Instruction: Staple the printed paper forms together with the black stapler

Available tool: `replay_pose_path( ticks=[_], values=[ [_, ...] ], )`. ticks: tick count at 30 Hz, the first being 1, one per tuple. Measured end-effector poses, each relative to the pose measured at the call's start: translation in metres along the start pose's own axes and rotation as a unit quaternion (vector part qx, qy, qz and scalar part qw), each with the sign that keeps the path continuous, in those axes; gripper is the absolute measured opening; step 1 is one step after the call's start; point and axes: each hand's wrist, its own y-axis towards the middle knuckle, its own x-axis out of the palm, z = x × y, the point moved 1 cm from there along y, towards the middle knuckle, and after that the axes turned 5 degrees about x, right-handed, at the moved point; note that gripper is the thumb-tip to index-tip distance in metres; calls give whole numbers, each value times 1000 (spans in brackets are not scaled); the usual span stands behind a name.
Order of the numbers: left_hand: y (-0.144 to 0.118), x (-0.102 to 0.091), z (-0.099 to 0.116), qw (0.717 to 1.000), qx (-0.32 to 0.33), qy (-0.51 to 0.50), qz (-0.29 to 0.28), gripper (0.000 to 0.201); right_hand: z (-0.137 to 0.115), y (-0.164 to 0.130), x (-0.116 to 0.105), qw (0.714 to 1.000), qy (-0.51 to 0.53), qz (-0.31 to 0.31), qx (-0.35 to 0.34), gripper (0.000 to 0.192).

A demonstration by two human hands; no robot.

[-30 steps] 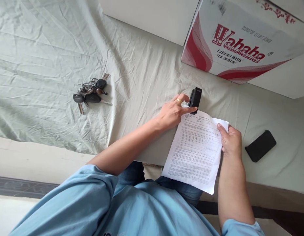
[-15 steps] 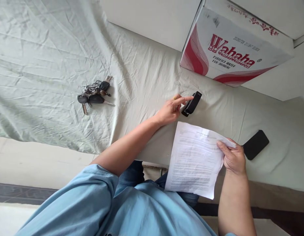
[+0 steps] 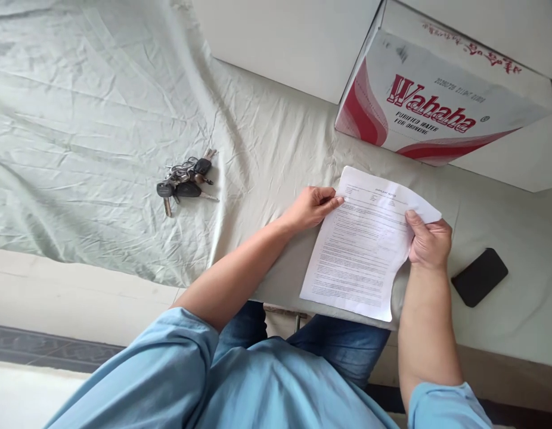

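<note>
A printed sheet of paper (image 3: 356, 250) is held up by both hands over the table's near edge, its text facing me. My left hand (image 3: 314, 207) pinches its left edge between thumb and fingers. On the opposite side, my right hand (image 3: 430, 241) grips the sheet near the upper right corner, thumb on top and fingers behind. The black stapler is out of sight; the sheet covers the area where it lay. A black phone-like slab (image 3: 479, 277) lies to the right of my right hand.
A bunch of keys (image 3: 186, 185) rests on the wrinkled pale cloth (image 3: 101, 119) at the left. Toward the back right stands a Wahaha water carton (image 3: 437, 101), beside white panels (image 3: 285, 42). Below the table edge are my legs in jeans (image 3: 343, 342).
My left hand has left the black stapler and taken hold of the paper's left edge. The paper has moved up and forward with my right hand and now hides the stapler.
</note>
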Motion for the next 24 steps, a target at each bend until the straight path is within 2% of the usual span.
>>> replay_pose_path(
  ticks=[6,15,24],
  values=[
    [1,5,-11,994,-12,-25,106,93,18,-5,-1,997,34,73,-21,56],
    [1,4,-6,983,-16,-133,123,81,21,-1,-6,996,52,72,-26,56],
    [0,4,-12,980,-13,-158,123,80,18,-2,-5,995,53,81,-36,52]
  ],
)
